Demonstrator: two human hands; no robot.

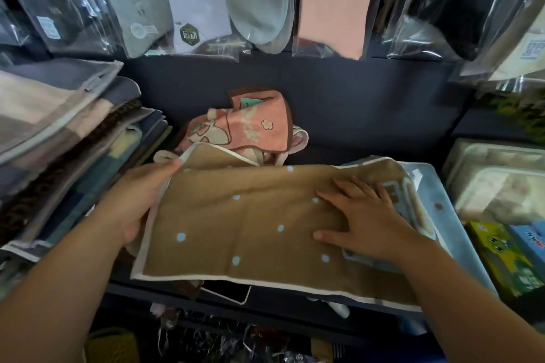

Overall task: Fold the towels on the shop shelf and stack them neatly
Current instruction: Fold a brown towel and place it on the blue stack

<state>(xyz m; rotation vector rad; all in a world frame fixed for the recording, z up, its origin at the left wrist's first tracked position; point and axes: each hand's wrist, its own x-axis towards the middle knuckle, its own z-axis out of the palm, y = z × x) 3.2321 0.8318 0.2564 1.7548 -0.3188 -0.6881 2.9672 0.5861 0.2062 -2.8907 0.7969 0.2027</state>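
Note:
A tan towel (250, 224) with pale blue dots and a white border lies spread across the dark shelf (354, 115). My left hand (141, 194) grips its left edge, with the far left corner lifted and pinched. My right hand (362, 221) lies flat on the towel's right part, fingers spread. Under that end sits a light blue towel (436, 188) with a brown pattern. Behind them a pink towel (253, 127) with a brown border and cartoon print lies crumpled.
A tall stack of folded grey, blue and brown towels (59, 138) fills the left side. Packaged socks and cloths (256, 0) hang above. Plastic-wrapped packs (498, 186) and colourful boxes (510, 253) stand at the right. The shelf's front edge (265, 298) runs under the tan towel.

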